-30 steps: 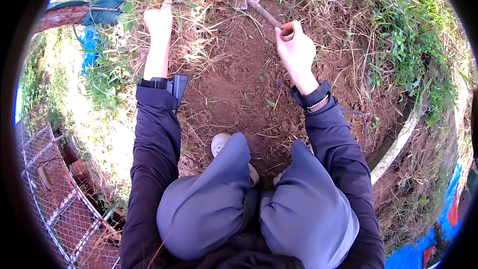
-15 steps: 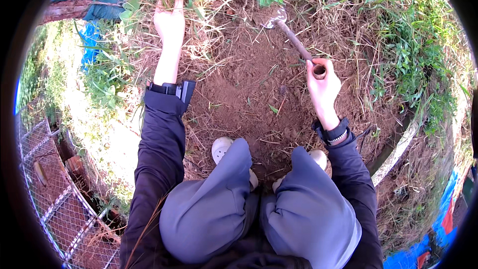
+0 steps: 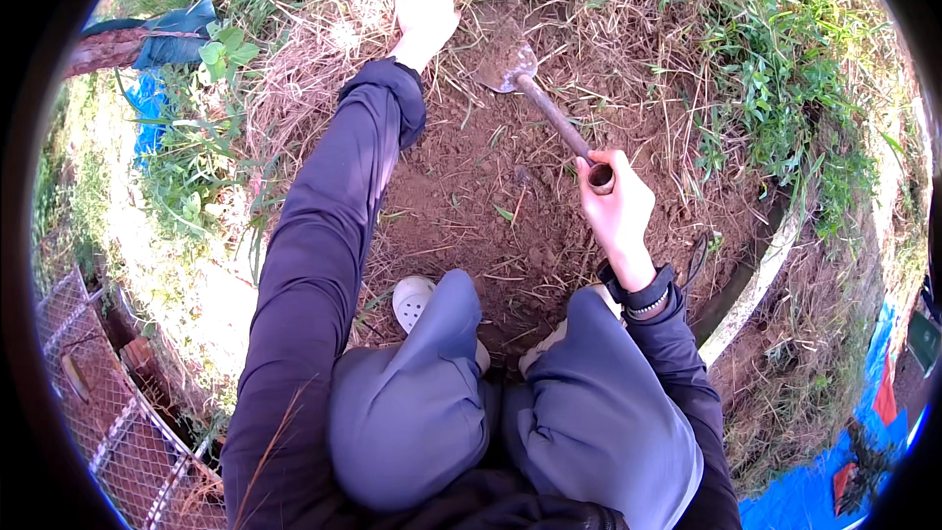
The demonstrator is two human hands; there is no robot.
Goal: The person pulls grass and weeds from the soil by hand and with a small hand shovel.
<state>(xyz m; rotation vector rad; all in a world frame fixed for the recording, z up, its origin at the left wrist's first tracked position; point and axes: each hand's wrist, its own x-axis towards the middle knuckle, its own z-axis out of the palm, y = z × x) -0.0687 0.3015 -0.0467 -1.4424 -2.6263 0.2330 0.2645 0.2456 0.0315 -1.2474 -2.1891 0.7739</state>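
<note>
My right hand [image 3: 618, 204] is closed around the handle of a small digging tool [image 3: 554, 116]. Its brown handle ends in a hollow round opening by my thumb. The broad, soil-smeared metal blade [image 3: 510, 69] rests against the ground at the edge of the dry grass. Farther off and to the left, my left hand [image 3: 427, 18] is down at the dry grass [image 3: 334, 34] with its fingers curled in. What those fingers hold, if anything, is hidden. Bare reddish soil [image 3: 471, 186] lies between my hands and my feet.
Green weeds [image 3: 785, 98] grow on the right, beside a pale curved edging [image 3: 756, 304]. A cloth-wrapped log [image 3: 128, 44] juts in at the upper left. Wire mesh [image 3: 118, 412] stands at lower left, and a blue tarp [image 3: 805, 505] lies at lower right.
My left hand has moved right from the leafy clump it held; that clump no longer shows in it. My right hand has shifted slightly nearer and left, bringing the tool's blade nearer too.
</note>
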